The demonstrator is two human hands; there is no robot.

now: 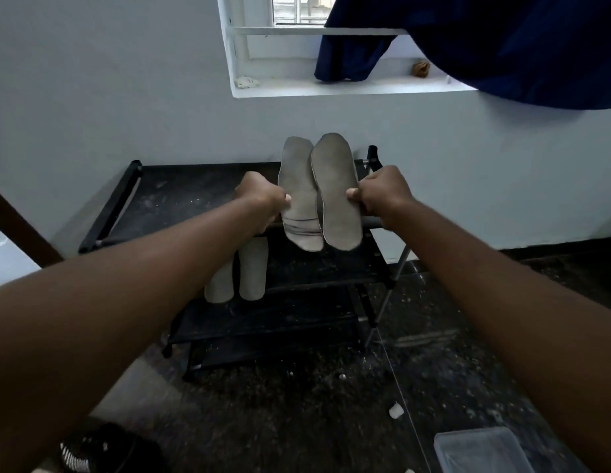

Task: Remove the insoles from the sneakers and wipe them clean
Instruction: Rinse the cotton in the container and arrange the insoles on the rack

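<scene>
Head view, a person facing a black rack (181, 192) against a pale wall.

Hands: the left hand (263, 196) pinches the outer edge of the left insole (299, 196) between thumb and curled fingers. The right hand (382, 196) grips the outer edge of the right insole (334, 189) in the same way. Both insoles are held upright in the air in front of the rack's top shelf, toes up and heels down. They are side by side, and the right one slightly overlaps the left along their inner edges. The left insole bears dark stripes near its heel, and both are grey and soiled.

Rack: several fabric tiers, the top one dusty. On the second shelf (314, 268) lies a spare pair (252, 271) of pale insoles, side by side and partly hidden behind the left forearm. The lower tiers are only partly seen.

Sill (331, 88): it carries a white crumpled scrap (246, 81) at its left end and a small brown lump (421, 68) toward the right. A dark blue cloth (501, 46) hangs over it.

Floor (297, 404): dark, speckled and littered with white bits. A translucent box (481, 452) sits at lower right, cut off by the right forearm, and its contents cannot be told. A dark shoe (102, 448) with white laces lies blurred at lower left.
</scene>
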